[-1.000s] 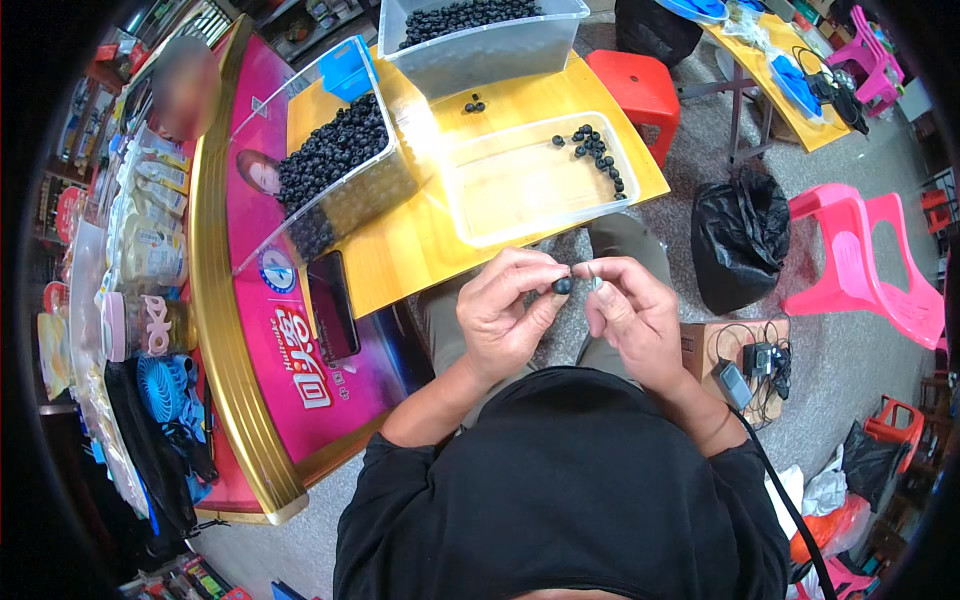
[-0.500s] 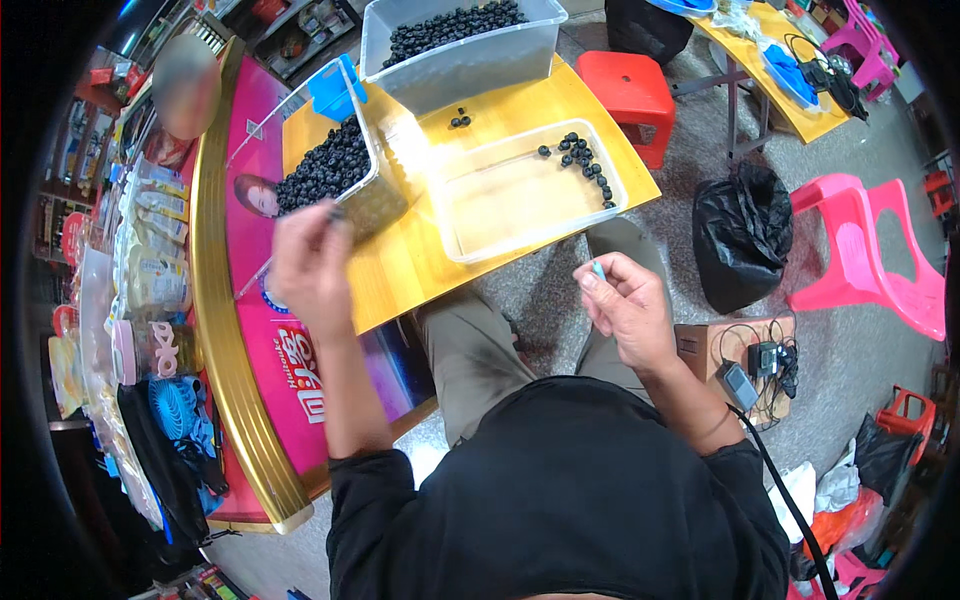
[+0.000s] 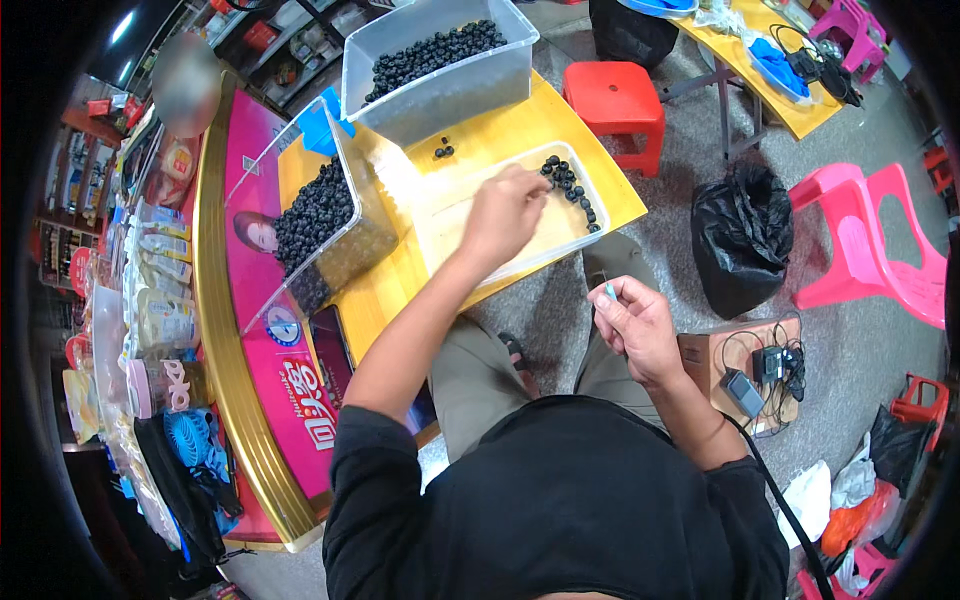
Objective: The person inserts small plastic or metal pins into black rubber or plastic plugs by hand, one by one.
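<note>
My left hand [image 3: 505, 215] reaches over a shallow clear plastic tray [image 3: 440, 222], its fingers pinched together near the far right. What they hold, if anything, is hidden. Beside those fingers, a curved line of small round black pieces [image 3: 570, 187] lies along the tray's right side. Close to my lap, my right hand [image 3: 638, 328] pinches a small thin tool with a teal handle [image 3: 610, 291] between thumb and forefinger. To the left stands a clear bin [image 3: 368, 240] heaped with similar black pieces [image 3: 318, 217].
A larger clear bin [image 3: 450, 97] of black pieces stands at the back of the yellow table [image 3: 540, 112], with a few loose pieces [image 3: 443, 149] before it. A red stool [image 3: 614, 95], black bag [image 3: 742, 240], pink chair [image 3: 850, 240] and cardboard box [image 3: 705, 355] are on the right.
My left hand has swung right, from beside the left bin to above the shallow tray. My right hand keeps hold of the small tool. The whole view has shifted slightly.
</note>
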The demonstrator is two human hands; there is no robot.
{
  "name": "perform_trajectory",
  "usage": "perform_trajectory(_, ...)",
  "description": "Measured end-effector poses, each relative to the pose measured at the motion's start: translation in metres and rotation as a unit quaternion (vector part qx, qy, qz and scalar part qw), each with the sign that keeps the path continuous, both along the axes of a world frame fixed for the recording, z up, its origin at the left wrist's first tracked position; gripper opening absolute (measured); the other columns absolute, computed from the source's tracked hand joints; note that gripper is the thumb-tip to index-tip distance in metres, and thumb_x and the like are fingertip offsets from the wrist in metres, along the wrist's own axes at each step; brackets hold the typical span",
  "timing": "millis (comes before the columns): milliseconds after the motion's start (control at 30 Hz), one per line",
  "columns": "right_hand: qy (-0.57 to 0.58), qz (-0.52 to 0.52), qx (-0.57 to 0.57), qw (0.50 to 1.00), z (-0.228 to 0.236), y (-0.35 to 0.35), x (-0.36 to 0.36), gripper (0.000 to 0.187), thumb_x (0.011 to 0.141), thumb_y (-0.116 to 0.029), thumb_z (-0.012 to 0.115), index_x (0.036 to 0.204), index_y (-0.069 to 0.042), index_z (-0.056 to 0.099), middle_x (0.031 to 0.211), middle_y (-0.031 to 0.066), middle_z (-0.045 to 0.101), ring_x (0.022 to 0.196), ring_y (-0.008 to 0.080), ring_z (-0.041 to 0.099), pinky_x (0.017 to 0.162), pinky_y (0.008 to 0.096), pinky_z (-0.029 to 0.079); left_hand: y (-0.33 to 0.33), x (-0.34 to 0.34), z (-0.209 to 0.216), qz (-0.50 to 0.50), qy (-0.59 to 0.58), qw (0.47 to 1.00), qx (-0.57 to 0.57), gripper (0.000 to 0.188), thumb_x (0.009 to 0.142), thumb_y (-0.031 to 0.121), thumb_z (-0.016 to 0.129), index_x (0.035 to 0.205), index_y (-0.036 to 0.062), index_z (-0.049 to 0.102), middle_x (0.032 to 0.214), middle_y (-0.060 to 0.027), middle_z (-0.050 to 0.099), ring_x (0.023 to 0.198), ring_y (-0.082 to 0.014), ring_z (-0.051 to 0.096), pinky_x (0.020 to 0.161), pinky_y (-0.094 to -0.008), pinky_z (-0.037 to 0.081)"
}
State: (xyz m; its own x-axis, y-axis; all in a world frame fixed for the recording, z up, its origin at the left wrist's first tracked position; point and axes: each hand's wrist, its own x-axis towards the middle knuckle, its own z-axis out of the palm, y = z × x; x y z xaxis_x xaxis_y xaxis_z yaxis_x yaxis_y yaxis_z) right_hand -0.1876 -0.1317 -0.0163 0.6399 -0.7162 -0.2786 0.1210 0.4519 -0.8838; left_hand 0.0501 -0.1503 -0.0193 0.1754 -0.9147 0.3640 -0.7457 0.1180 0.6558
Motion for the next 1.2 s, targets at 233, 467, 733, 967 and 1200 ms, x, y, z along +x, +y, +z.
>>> perform_trajectory(233, -0.014, -0.029, -0.009, 0.999, 0.005, -0.007, -0.006, 0.012, 0.093, -0.012, 0.059, 0.095, 0.000, 0.059, 0.061, 0.0005, 0.051, 0.046, 0.0028, 0.038, 0.040, 0.0169, 0.029, -0.050, -0.027, -0.036, 0.041, -0.154, 0.976, 0.147, 0.015, 0.073, 0.010, 0.067, 0.086, 0.0024, 0.068, 0.088, -0.0189, 0.063, 0.083, -0.0355, 0.064, 0.075, -0.0434, 0.051)
perform_trajectory(467, -0.025, -0.022, 0.003, 0.999, 0.005, -0.008, -0.004, 0.012, 0.092, -0.015, 0.061, 0.093, -0.003, 0.060, 0.063, -0.0022, 0.053, 0.048, 0.0010, 0.041, 0.040, 0.0163, 0.028, -0.029, -0.005, -0.037, 0.022, -0.160, 0.976, 0.146, 0.016, 0.072, 0.009, 0.068, 0.084, 0.0014, 0.062, 0.085, -0.0175, 0.062, 0.075, -0.0334, 0.062, 0.070, -0.0424, 0.050)
perform_trajectory(733, -0.047, -0.017, -0.013, 0.999, 0.003, -0.004, 0.022, 0.015, 0.092, -0.017, 0.062, 0.093, -0.002, 0.059, 0.063, 0.0001, 0.051, 0.047, 0.0035, 0.040, 0.041, 0.0181, 0.030, 0.065, -0.051, 0.042, -0.036, 0.099, 0.993, 0.045, 0.035, 0.066, -0.008, 0.065, 0.098, 0.0006, 0.054, 0.081, -0.0123, 0.055, 0.073, -0.0276, 0.059, 0.063, -0.0342, 0.049)
perform_trajectory(967, -0.085, 0.037, 0.018, 0.995, 0.005, 0.010, 0.035, 0.016, 0.091, -0.019, 0.063, 0.092, -0.003, 0.059, 0.065, 0.0000, 0.051, 0.047, 0.0052, 0.041, 0.042, 0.0208, 0.030, 0.104, -0.055, 0.049, -0.047, 0.027, 0.997, -0.056, 0.040, 0.064, -0.011, 0.064, 0.101, 0.0004, 0.055, 0.083, -0.0131, 0.055, 0.075, -0.0289, 0.059, 0.065, -0.0361, 0.050)
perform_trajectory(1200, -0.172, 0.128, 0.131, 0.968, 0.004, 0.015, 0.034, 0.018, 0.093, -0.018, 0.061, 0.097, 0.000, 0.059, 0.065, 0.0000, 0.051, 0.049, 0.0042, 0.041, 0.042, 0.0184, 0.030, 0.119, -0.057, 0.049, -0.059, 0.158, 0.985, -0.045, 0.043, 0.066, -0.009, 0.071, 0.105, 0.0025, 0.061, 0.084, -0.0061, 0.057, 0.070, -0.0122, 0.056, 0.059, -0.0254, 0.046)
